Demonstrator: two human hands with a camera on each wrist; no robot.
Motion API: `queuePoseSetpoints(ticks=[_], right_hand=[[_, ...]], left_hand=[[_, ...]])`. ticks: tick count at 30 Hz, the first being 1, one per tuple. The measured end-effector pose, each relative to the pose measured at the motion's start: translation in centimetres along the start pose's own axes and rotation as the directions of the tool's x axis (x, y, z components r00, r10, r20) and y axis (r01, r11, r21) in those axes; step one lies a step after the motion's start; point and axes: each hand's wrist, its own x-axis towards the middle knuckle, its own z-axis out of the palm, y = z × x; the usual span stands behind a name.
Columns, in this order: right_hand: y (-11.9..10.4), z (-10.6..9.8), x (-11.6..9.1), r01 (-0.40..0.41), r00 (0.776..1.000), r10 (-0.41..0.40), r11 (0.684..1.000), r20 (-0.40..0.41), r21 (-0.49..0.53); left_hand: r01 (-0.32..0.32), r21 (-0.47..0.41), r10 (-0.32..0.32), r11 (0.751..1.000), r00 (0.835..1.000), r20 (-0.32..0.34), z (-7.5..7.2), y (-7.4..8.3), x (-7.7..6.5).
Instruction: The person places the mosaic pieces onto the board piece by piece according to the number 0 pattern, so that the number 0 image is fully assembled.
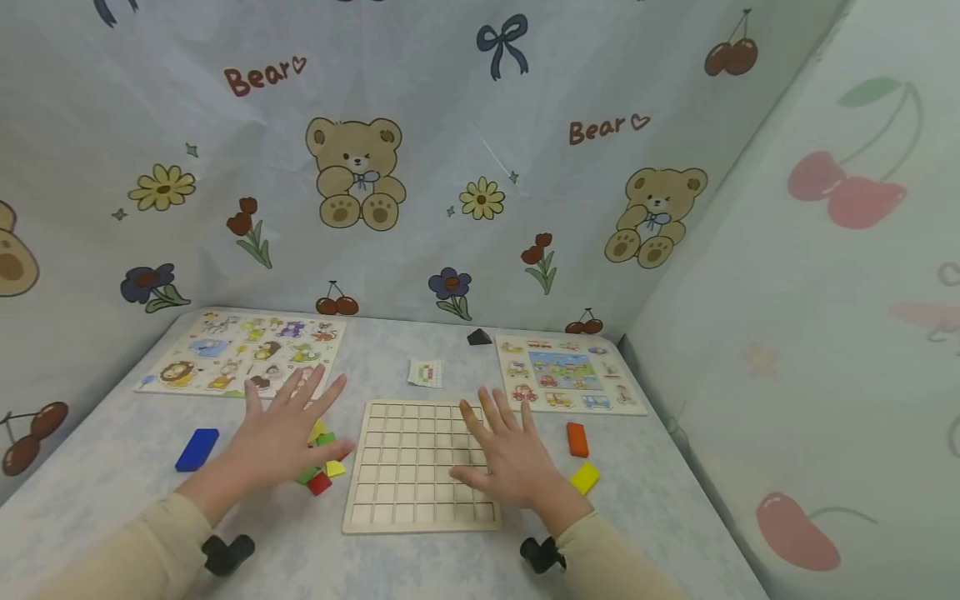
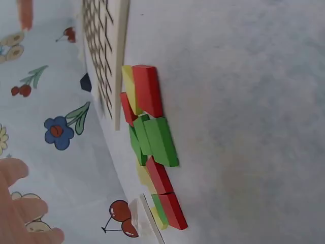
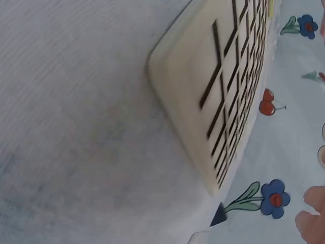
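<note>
At the far left a blue block [image 1: 197, 448] lay alone on the table [image 1: 112, 467], with an animal puzzle [image 1: 243, 352] further back. The left hand [image 1: 281, 437] hovered flat, fingers spread and straight, grasping nothing, over a pile of blocks [image 1: 321, 467]. The left wrist view showed that pile [image 2: 152, 142] as red, green and yellow bars lying jumbled and touching one another, just beside the left edge of the grid board [image 2: 104, 56].

The board [image 1: 416, 467] sat in the middle, near the front of the table, its square cells all unfilled. Behind it lay a small card [image 1: 425, 372] and a dark block [image 1: 478, 337]. The right hand [image 1: 510, 458] was spread over the board's right part, fingers straight and released; whether the palm actually pressed the wood I cannot tell. The right wrist view showed the board's rounded corner [image 3: 203, 127] lying flat on the cloth.

To the right were an orange block [image 1: 576, 439] and a yellow block [image 1: 585, 477], apart from each other, and a vehicle puzzle [image 1: 566, 375] behind.

The blocks looked like painted wood: light, stiff, smooth-sided, probably a little slippery. Each would best be pinched across its long flat faces, one at a time. The board looked thin and rigid, best steadied flat or lifted by an edge.
</note>
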Motion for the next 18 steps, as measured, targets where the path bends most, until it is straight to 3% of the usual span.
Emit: queuePoseSetpoints(ticks=[3, 6, 8, 10, 13, 15, 18], right_hand=[[1.2, 0.7, 0.0, -0.037, 0.999, 0.035, 0.987, 0.012, 0.159], [2.2, 1.6, -0.1, -0.114, 0.993, 0.120, 0.923, 0.008, 0.367], [2.9, 2.3, -0.2, -0.162, 0.983, 0.182, 0.879, -0.003, 0.449], [3.5, 3.2, -0.5, -0.190, 0.975, 0.221, 0.854, -0.007, 0.484], [4.0, 4.3, -0.8, -0.180, 0.971, 0.235, 0.844, -0.046, 0.506], [4.3, 4.8, -1.0, -0.169, 0.971, 0.235, 0.817, -0.050, 0.551], [4.7, 5.2, -1.4, -0.121, 0.978, 0.195, 0.811, -0.069, 0.572]], left_hand=[[0.079, -0.101, -0.078, 0.992, 0.997, 0.015, 0.2, -0.3, 0.8], [0.169, -0.211, -0.167, 0.963, 0.986, 0.026, 0.7, -0.9, 1.0], [0.226, -0.270, -0.221, 0.936, 0.974, 0.048, 1.3, -1.2, 1.3], [0.278, -0.303, -0.269, 0.912, 0.960, 0.074, 2.1, -1.5, 1.6], [0.333, -0.313, -0.320, 0.889, 0.943, 0.096, 3.4, -1.7, 2.0], [0.343, -0.317, -0.335, 0.884, 0.939, 0.081, 4.2, -1.8, 2.3], [0.326, -0.306, -0.330, 0.894, 0.943, 0.039, 5.3, -1.8, 2.5]])
